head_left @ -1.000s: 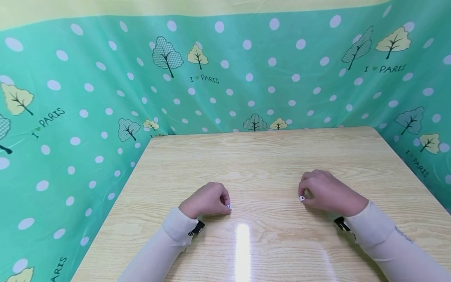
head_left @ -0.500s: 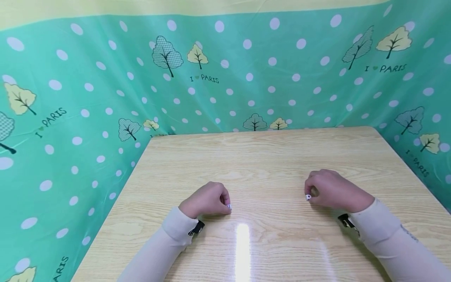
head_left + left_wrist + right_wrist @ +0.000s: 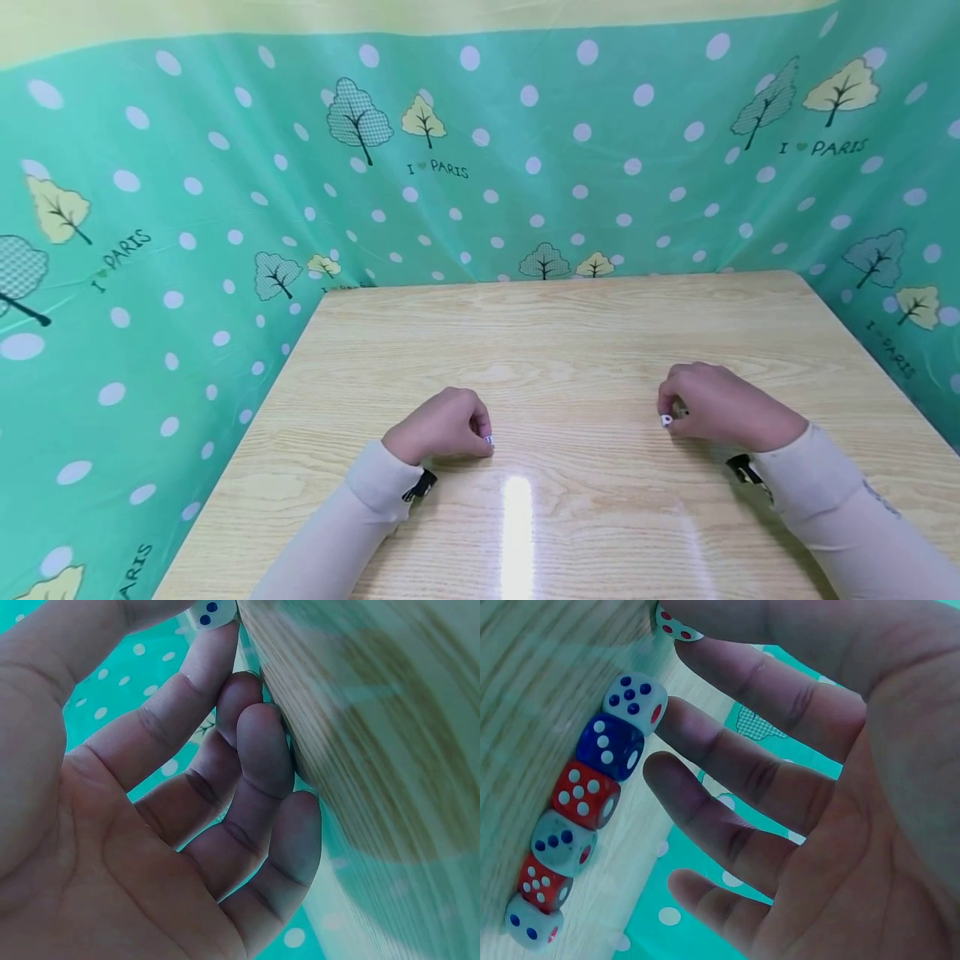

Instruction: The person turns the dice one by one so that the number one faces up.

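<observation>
My left hand point(image 3: 442, 425) rests low over the wooden table, left of centre. Its thumb and index finger pinch a white die point(image 3: 214, 612), of which blue pips show at the top edge of the left wrist view. To the right, my right hand point(image 3: 723, 406) pinches another white die point(image 3: 678, 625) with red pips, cut off by the top of the right wrist view. Alongside its fingers lies a row of several dice on the table, among them a white die point(image 3: 635, 703), a blue die point(image 3: 610, 746) and a red die point(image 3: 586, 793). My right hand mostly hides this row in the head view.
The light wooden table point(image 3: 555, 350) stretches away to a green dotted curtain point(image 3: 450, 208) with printed trees, which encloses its back and sides. A bright light reflection point(image 3: 517, 533) lies on the tabletop between the arms.
My right hand has slid to the right along the table with its white die, farther from the left hand. The left hand stays in place, still pinching its die.
</observation>
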The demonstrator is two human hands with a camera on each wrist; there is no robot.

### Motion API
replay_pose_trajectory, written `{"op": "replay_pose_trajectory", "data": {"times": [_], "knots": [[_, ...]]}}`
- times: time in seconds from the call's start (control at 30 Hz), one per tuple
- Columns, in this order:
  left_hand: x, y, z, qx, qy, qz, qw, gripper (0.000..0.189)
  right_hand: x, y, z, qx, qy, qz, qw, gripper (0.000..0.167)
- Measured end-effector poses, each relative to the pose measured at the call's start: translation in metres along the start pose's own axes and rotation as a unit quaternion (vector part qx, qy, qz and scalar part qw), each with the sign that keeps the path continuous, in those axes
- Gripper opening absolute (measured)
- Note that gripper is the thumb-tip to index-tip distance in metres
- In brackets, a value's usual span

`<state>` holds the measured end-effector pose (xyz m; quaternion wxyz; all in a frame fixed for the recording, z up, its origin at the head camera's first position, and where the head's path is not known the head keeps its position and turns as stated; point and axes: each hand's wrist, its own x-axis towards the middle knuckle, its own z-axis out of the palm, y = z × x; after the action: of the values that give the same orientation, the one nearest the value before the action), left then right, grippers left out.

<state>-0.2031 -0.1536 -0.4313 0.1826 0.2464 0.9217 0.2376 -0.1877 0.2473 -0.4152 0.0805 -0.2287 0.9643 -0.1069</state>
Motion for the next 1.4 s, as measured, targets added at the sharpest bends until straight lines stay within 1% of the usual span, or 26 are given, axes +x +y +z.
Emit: {"op": "replay_pose_trajectory", "data": {"times": [0.23,0.5,0.77,1.0,1.2,1.4], "knots": [[0.001,0.0,0.001,0.001,0.001,0.001,1.0,0.019,-0.001,0.003,-0.001,0.004,0.001,0.0,1.0,0.022],[0.0,-0.001,0.001,0.001,0.001,0.002,1.0,0.019,-0.004,0.005,-0.005,0.009,-0.001,0.011,0.9999,0.021],[0.0,0.0,0.001,0.003,-0.001,0.003,1.0,0.018,-0.003,0.008,-0.005,0.017,-0.013,0.025,0.9995,0.02],[0.0,0.0,0.002,0.001,0.0,-0.001,1.0,0.019,-0.001,0.012,-0.003,0.029,-0.019,0.026,0.9991,0.021],[0.0,-0.001,0.002,0.005,0.002,0.0,1.0,0.019,-0.001,0.013,-0.004,0.027,-0.019,0.031,0.999,0.021],[0.0,-0.001,0.001,0.003,0.001,0.007,1.0,0.019,-0.002,0.013,-0.004,0.03,-0.026,0.039,0.9984,0.02]]}}
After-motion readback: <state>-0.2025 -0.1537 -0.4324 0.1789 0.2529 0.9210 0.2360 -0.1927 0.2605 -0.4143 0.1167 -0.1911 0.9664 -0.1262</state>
